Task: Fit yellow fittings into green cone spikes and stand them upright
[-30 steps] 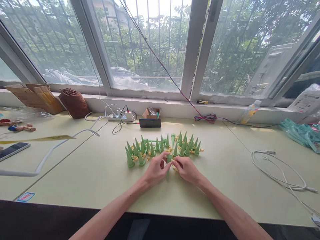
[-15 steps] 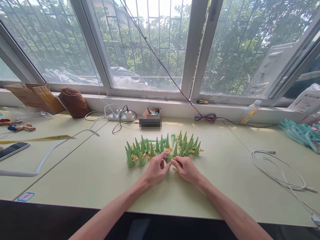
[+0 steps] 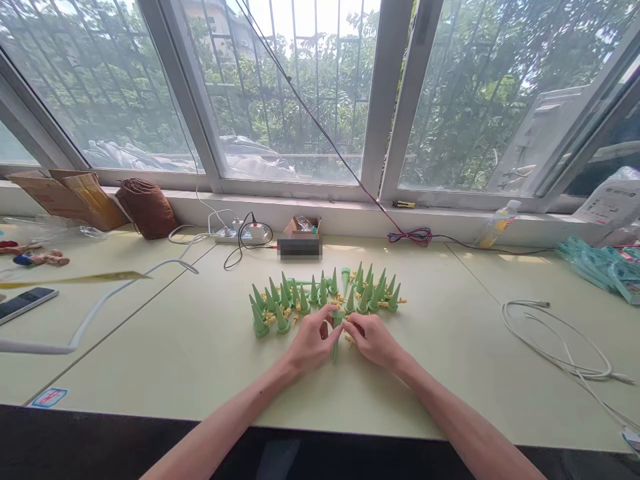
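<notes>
Standing mostly tip-up on the table [image 3: 200, 363], a left cluster of green cones [image 3: 283, 324] has yellow pieces [image 3: 295, 320] scattered around it. Next comes the left hand [image 3: 313, 339], pinching a green spike [image 3: 335, 349] — narrow end toward the table's near edge — in front of the cones. The right hand [image 3: 371, 339] has fingertips together beside the spike; whether they grip anything, I cannot tell. Behind it stands another cone cluster [image 3: 363, 303].

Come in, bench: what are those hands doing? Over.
Left hand holding green spike. Right hand close beside it, grip unclear. Standing green cones, yellow pieces close by.
</notes>
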Motion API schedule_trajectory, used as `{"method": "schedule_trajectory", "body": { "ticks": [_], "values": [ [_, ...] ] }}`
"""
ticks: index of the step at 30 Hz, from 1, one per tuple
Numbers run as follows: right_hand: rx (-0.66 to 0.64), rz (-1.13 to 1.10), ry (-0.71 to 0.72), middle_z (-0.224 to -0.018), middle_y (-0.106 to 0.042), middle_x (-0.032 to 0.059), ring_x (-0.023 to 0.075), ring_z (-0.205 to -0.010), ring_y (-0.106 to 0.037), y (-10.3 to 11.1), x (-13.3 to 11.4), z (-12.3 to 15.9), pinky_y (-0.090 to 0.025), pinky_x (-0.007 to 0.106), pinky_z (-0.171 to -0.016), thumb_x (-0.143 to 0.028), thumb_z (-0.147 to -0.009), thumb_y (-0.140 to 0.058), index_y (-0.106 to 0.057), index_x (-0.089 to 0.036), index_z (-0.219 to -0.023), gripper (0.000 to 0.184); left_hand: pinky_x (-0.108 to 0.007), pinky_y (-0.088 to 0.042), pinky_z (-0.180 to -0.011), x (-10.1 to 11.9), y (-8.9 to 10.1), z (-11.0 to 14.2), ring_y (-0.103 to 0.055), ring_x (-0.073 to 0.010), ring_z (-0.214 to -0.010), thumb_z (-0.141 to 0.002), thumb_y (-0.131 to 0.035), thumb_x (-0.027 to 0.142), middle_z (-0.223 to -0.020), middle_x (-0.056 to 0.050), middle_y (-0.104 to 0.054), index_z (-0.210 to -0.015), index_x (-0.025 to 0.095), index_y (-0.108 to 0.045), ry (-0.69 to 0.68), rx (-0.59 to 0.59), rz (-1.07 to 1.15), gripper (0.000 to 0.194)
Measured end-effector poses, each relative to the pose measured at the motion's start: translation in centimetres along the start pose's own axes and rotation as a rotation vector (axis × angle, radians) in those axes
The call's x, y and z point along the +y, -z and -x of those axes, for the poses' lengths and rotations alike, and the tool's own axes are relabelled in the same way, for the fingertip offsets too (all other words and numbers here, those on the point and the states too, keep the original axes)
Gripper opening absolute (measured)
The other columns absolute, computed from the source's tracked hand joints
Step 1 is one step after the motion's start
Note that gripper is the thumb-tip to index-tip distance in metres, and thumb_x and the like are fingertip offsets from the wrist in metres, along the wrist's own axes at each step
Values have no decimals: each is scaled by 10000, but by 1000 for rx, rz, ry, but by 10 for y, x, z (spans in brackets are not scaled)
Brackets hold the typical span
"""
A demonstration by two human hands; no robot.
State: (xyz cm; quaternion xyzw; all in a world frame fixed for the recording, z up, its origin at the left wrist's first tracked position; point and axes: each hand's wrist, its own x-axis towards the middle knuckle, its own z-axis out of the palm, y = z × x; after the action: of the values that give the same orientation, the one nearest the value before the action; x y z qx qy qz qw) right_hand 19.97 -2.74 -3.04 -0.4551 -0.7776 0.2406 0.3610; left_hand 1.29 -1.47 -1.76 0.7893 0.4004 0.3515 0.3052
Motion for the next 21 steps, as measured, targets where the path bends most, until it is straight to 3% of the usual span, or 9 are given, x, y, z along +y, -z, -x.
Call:
{"method": "schedule_trajectory", "body": {
  "ticks": [21],
  "values": [
    [21, -31, -2, -568, -407, -45, 111, -509, -340, -1, 1, -1, -261, 255, -519, -299, -994, -437, -354, -210, -647, 367, -188, -313, -451, -2, -1, 0, -403, -49, -442, -911, -547, 334, -772, 29, -570, -1114, 189, -532, -29, 32, -19, 249]
  ]
}}
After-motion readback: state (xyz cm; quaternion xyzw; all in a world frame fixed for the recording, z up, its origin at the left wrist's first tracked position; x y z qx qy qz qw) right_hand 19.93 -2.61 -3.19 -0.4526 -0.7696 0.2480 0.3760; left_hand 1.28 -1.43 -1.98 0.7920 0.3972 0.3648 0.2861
